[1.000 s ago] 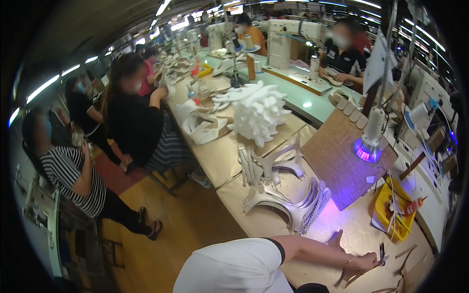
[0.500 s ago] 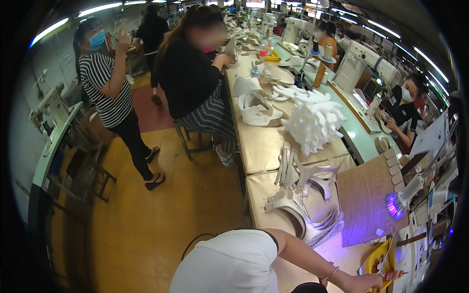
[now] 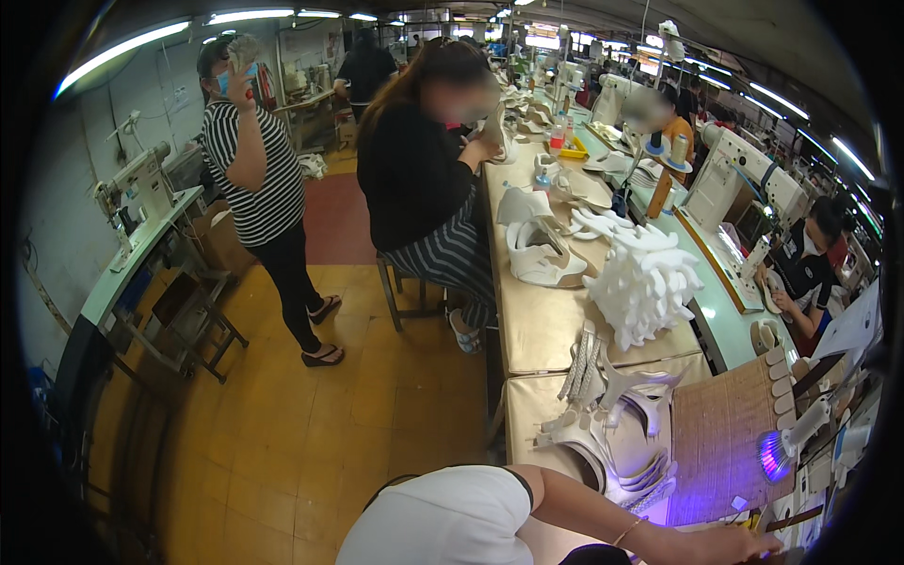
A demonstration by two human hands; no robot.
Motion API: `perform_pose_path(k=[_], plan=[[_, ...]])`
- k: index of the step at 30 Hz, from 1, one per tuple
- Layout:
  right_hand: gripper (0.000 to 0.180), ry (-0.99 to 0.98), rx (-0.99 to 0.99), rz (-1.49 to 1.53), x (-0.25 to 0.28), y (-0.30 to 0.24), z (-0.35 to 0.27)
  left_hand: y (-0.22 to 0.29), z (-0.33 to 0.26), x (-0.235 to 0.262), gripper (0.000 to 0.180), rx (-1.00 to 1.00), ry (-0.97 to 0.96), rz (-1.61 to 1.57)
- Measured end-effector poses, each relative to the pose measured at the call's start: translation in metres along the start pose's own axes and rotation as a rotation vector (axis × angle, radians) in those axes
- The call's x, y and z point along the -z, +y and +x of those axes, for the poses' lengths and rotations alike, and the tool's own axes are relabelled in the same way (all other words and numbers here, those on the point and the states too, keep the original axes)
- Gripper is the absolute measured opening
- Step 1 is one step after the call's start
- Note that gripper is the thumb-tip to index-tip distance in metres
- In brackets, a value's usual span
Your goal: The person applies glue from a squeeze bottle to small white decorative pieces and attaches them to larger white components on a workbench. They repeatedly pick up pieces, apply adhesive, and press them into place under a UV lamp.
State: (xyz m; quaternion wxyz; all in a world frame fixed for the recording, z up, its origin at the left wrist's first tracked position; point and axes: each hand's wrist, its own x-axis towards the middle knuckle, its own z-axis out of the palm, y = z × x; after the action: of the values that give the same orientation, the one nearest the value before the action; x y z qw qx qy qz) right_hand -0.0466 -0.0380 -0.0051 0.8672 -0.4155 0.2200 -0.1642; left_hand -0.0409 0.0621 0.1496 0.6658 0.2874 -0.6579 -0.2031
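My left arm reaches from a white sleeve across the lower edge toward the right, with a thin bracelet at the wrist. My left hand (image 3: pixel 727 543) is low at the right of the worktable; its fingers are partly cut off by the lower edge, so I cannot see what they touch. My right hand is out of view. Beyond the left hand lies a brown ribbed board (image 3: pixel 720 438) with rounded tabs along one side. A lamp (image 3: pixel 774 456) glows purple over its right edge. Pale shoe upper pieces (image 3: pixel 576 435) and braided straps (image 3: pixel 586 365) lie left of the board.
A heap of white foam pieces (image 3: pixel 648 294) and part-made shoe uppers (image 3: pixel 541 256) stand farther up the table. A person in black (image 3: pixel 414 179) sits at its left edge; another in stripes (image 3: pixel 252 179) stands behind. Sewing machines (image 3: pixel 744 179) line the right side.
My view has turned left, so the scene sits farther right and lower. The yellow tray and the red item by my left hand have dropped out of sight.
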Motion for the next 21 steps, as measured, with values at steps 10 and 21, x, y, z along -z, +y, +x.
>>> perform_pose_path(k=[10,21], plan=[[0.072,-0.032,0.097,0.187,0.044,-0.032,-0.042,-0.059,-0.041,0.036,0.040,0.478,-0.032,0.075],[0.081,-0.140,0.359,0.381,0.069,-0.069,-0.110,-0.113,-0.055,0.050,0.021,0.770,0.102,0.073]])
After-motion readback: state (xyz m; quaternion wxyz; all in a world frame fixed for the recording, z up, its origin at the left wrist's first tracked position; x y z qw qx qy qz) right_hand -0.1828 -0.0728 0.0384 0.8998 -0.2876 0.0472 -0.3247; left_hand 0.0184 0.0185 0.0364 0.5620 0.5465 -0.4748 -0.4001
